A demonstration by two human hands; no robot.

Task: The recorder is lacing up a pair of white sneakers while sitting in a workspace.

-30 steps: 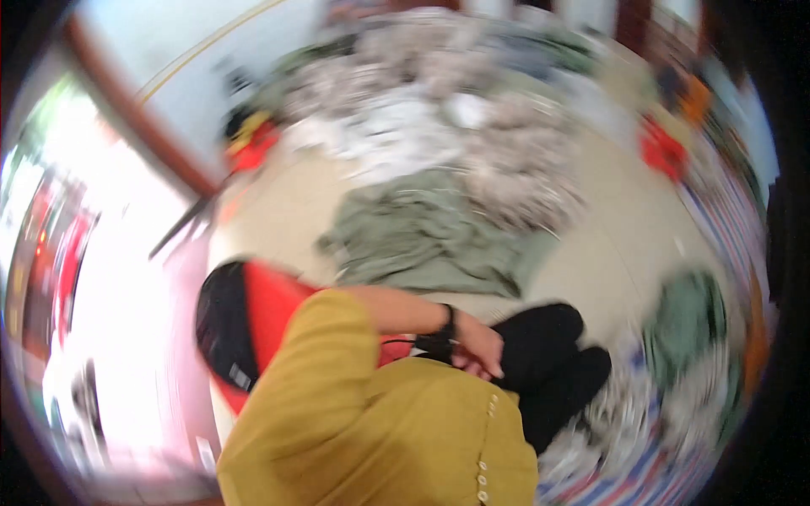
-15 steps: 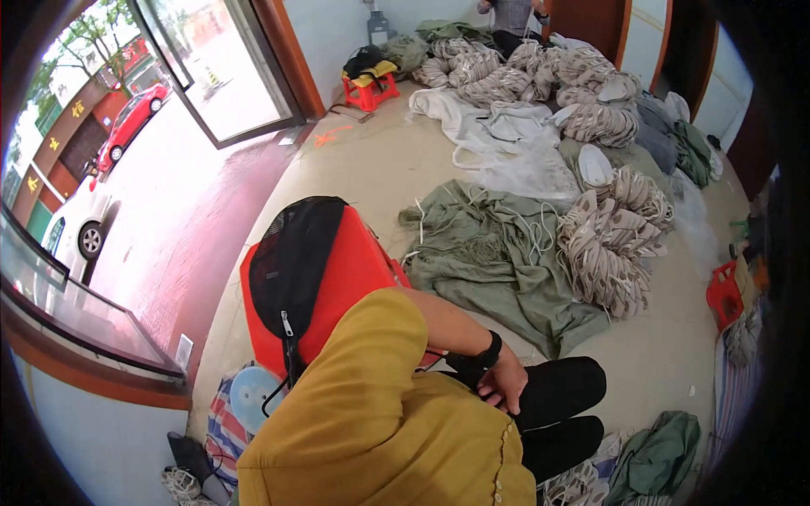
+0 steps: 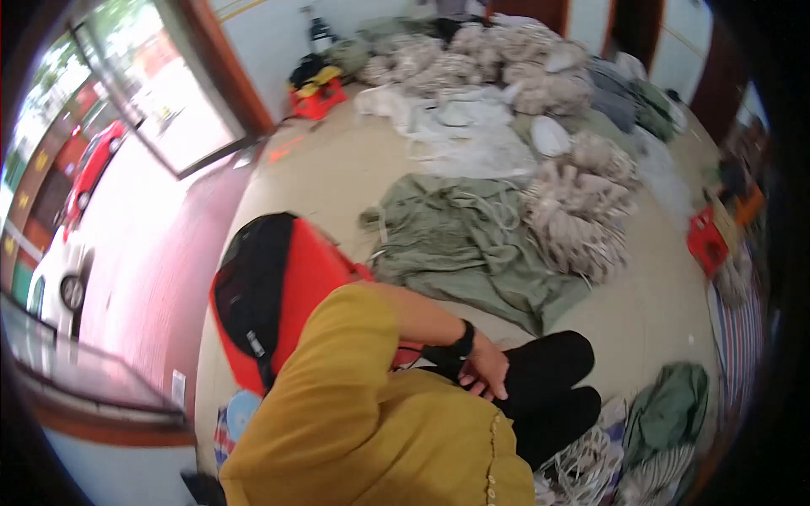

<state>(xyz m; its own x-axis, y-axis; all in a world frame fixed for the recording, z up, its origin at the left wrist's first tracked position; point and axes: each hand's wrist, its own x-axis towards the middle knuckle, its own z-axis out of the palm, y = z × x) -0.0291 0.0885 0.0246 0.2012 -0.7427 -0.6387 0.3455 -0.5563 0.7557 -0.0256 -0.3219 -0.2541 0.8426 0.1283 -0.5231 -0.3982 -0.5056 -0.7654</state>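
My left hand point(image 3: 487, 369) lies low over my lap, against my black trousers point(image 3: 548, 363), with a black band round its wrist. Its fingers curl inward and partly hide under the hand; whatever they may hold, I cannot make out. A dark object point(image 3: 440, 357) shows beside the wrist, its kind unclear. Close to my left elbow stands a red stool or box point(image 3: 308, 282) with a black mesh bag point(image 3: 253, 291) on top. Beyond my knees a green cloth sack point(image 3: 464, 240) is spread on the floor. My right hand is out of view.
Bundles of beige shoe uppers point(image 3: 578, 215) lie right of the sack, with more heaped point(image 3: 472, 63) behind. White sheeting point(image 3: 464, 139) covers part of the floor. A small red stool point(image 3: 707, 242) stands at right. Green cloth point(image 3: 666, 409) lies near my knees. The glass door point(image 3: 181, 93) stands ajar at left.
The view has shifted and blurred, so the room's things sit further left in it. My left hand stays at my lap with its fingers still curled.
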